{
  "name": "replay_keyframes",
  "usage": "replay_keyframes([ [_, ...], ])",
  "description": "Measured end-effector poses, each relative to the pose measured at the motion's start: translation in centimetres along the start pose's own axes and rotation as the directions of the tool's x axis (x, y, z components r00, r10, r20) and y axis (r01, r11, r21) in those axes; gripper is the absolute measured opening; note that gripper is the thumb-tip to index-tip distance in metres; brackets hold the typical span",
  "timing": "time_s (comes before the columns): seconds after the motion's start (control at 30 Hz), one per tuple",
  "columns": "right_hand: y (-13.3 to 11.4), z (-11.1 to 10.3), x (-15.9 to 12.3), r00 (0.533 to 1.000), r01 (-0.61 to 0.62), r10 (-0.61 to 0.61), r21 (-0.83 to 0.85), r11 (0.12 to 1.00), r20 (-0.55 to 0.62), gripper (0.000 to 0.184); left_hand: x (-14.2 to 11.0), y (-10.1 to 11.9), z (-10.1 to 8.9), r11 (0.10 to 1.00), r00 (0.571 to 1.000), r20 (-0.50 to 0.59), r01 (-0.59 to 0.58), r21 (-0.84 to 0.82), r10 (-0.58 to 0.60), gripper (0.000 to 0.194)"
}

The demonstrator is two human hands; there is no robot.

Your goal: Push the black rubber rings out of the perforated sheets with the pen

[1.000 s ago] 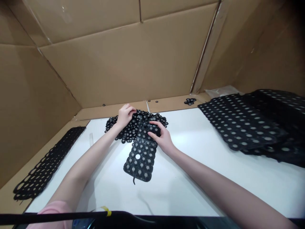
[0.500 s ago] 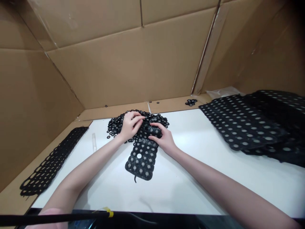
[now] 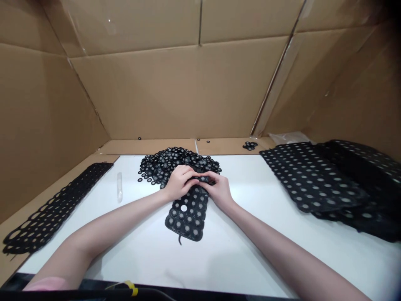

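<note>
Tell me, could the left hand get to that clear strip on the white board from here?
Probably yes: the clear strip lies on bare white board, just beyond the left forearm, with nothing on top of it. The left hand would likely have to leave the black perforated sheet first.

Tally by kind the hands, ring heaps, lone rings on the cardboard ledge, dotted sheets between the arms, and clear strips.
Hands, left hand and right hand: 2
Ring heaps: 2
Lone rings: 3
Dotted sheet: 1
Clear strip: 1
Total: 9
</note>
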State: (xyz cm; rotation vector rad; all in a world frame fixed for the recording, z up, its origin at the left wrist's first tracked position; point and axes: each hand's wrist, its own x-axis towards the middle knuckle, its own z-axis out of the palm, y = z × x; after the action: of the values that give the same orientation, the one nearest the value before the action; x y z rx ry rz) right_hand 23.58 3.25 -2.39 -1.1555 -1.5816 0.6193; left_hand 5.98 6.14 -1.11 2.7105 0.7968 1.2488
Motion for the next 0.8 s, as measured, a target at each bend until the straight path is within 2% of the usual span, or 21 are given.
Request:
replay_keyframes([
  [0.17, 0.0, 0.06, -0.1, 1.0, -0.015, 0.015, 0.01, 1.0, 0.001, 0.012, 0.02, 0.48, -0.15, 0.997, 0.998, -0.006, -0.058, 0.048, 0.059, 0.021],
  [0.27, -0.25, 0.08, -0.23, 0.999, 0.025, -0.025, -0.006, 1.0, 0.032, 0.009, 0.03, 0.62, 0.08, 0.985, 0.991, 0.013, -0.132, 0.112, 0.131, 0.022],
  [0.37, -0.42, 0.08, -0.38, 0.997, 0.058, -0.055, -0.049, 0.997, 0.051, 0.005, 0.02, 0.81, 0.34, 0.979, 0.988, 0.03, -0.157, 0.131, 0.154, 0.02],
  [0.53, -0.53, 0.21, -0.45, 0.995, 0.076, -0.07, -0.084, 0.994, 0.068, 0.006, 0.0, 1.02, 0.47, 0.988, 0.991, 0.009, -0.137, 0.065, 0.137, 0.02],
  [0.7, -0.65, 0.4, -0.4, 0.993, 0.088, -0.08, -0.097, 0.991, 0.084, 0.015, 0.14, 0.85, 0.58, 0.996, 0.996, -0.071, -0.065, -0.063, 0.06, 0.021],
  [0.8, -0.47, 0.46, -0.37, 0.992, 0.069, -0.058, -0.097, 0.993, 0.111, 0.018, 0.28, 0.45, 0.71, 0.996, 0.995, -0.09, -0.055, -0.069, 0.049, 0.021],
])
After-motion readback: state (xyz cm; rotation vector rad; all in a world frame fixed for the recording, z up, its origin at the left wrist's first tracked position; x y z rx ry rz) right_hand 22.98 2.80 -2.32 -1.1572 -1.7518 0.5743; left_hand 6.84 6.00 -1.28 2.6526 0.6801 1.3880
